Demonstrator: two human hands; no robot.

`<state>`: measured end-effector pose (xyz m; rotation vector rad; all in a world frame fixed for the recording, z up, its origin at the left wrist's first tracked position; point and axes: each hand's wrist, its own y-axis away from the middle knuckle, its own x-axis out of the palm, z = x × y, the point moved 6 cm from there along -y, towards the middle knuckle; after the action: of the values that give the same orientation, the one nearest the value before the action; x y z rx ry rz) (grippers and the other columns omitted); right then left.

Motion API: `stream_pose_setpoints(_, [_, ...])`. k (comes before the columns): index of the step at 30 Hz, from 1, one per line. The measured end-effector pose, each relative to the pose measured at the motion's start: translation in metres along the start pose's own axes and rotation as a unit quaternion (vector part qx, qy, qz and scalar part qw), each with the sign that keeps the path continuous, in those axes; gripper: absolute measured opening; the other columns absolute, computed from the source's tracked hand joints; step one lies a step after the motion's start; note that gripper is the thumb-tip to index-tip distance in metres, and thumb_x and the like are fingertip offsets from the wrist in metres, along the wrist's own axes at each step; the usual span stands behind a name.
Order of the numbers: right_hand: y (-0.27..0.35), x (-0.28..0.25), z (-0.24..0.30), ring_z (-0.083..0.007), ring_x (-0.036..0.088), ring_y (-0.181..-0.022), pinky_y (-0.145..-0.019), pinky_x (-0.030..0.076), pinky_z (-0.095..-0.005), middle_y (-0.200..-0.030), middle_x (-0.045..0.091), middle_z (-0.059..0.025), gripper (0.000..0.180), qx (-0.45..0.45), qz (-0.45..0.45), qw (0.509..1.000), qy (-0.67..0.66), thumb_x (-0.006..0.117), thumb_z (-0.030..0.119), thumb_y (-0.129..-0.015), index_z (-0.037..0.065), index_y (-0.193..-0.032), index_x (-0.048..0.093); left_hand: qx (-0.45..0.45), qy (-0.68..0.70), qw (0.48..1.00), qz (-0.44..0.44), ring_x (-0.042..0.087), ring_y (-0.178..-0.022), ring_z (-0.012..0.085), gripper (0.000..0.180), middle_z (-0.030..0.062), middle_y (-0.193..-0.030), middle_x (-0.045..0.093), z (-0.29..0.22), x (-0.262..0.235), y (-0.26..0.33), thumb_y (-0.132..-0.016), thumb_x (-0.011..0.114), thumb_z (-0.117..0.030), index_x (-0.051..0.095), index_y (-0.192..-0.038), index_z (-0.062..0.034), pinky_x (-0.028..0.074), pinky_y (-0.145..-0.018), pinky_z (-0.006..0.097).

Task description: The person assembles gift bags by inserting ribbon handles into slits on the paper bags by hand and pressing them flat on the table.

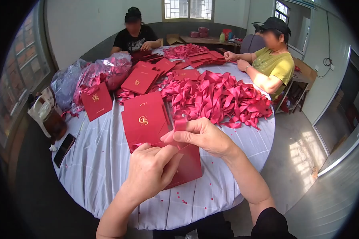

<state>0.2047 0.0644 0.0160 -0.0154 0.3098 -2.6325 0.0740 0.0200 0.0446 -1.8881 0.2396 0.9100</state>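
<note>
My right hand [211, 137] pinches a crimson satin ribbon [180, 124] between thumb and fingers; a short looped end stands up above the grip. Just left of it, my left hand [151, 169] is closed with curled fingers, and a bit of ribbon shows beside its knuckles. What those fingers hold is hidden. Under both hands lies a red paper gift bag [191, 163], partly covered by them. Directly beyond, more flat red bags with a gold monogram [141, 115] overlap in a small stack. A large heap of loose ribbons [215, 97] lies beyond my right hand.
The round table has a pale striped cloth [95, 159] with small red paper dots near me. A phone [64, 150] and a jug of dark liquid [54, 121] sit at the left edge. Plastic bags [91, 75] stand far left. Two co-workers [133, 42] [273, 59] sit across.
</note>
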Motion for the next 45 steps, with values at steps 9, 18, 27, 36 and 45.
stream_pose_setpoints(9, [0.005,-0.001,0.002,-0.0074,0.062,-0.074,-0.066,0.049,-0.0230,-0.082,0.070,-0.0089,0.027,-0.073,-0.216,0.961,0.156,0.054,0.016,-0.096,-0.004,-0.080,0.065,-0.024,0.065,0.996,-0.057,0.054,-0.087,0.0277,0.018,0.0104,-0.086,0.060,0.017,-0.021,-0.007,-0.076,0.065,0.000,0.065,-0.094,-0.0040,0.042,-0.079,0.037])
stream_pose_setpoints(18, [0.002,-0.017,-0.017,-0.0111,0.065,-0.074,-0.064,0.053,-0.0232,-0.086,0.070,-0.0141,0.026,-0.048,-0.180,0.978,0.093,0.053,0.015,-0.096,-0.004,-0.078,0.058,-0.419,0.133,0.879,0.183,0.062,-0.072,0.0257,0.069,0.0179,-0.076,0.065,0.105,0.002,0.062,-0.098,0.032,-0.053,0.064,-0.085,0.0062,0.047,-0.069,0.036])
stream_pose_setpoints(27, [-0.001,0.001,-0.037,-0.0105,0.062,-0.073,-0.068,0.049,-0.0268,-0.077,0.069,-0.0076,0.023,0.013,-0.115,0.983,0.139,0.057,0.015,-0.093,-0.006,-0.090,0.065,-0.415,0.574,0.700,0.088,0.064,-0.096,0.0181,0.032,0.0114,-0.106,0.066,0.088,0.035,0.051,-0.096,0.053,-0.026,0.062,-0.111,0.0009,0.049,-0.088,0.031])
stream_pose_setpoints(36, [-0.001,0.025,-0.070,-0.0337,0.062,-0.064,-0.058,0.047,-0.0376,-0.071,0.061,-0.0215,0.013,-0.055,-0.075,0.951,0.294,0.061,0.006,-0.087,-0.006,-0.083,0.059,-0.441,0.583,0.681,-0.043,0.068,-0.073,0.0211,0.039,0.0174,-0.100,0.066,0.119,0.045,0.066,-0.102,0.035,-0.035,0.052,-0.114,-0.0018,0.057,-0.063,0.032])
stream_pose_setpoints(45, [0.001,0.032,-0.066,-0.0392,0.058,-0.069,-0.060,0.046,-0.0415,-0.077,0.059,-0.0211,0.008,-0.092,-0.063,0.925,0.364,0.061,0.003,-0.086,-0.005,-0.086,0.059,-0.421,0.519,0.742,-0.042,0.066,-0.062,0.0183,0.052,0.0133,-0.094,0.066,0.114,0.047,0.069,-0.101,0.033,-0.040,0.034,-0.141,-0.0064,0.055,-0.058,0.027])
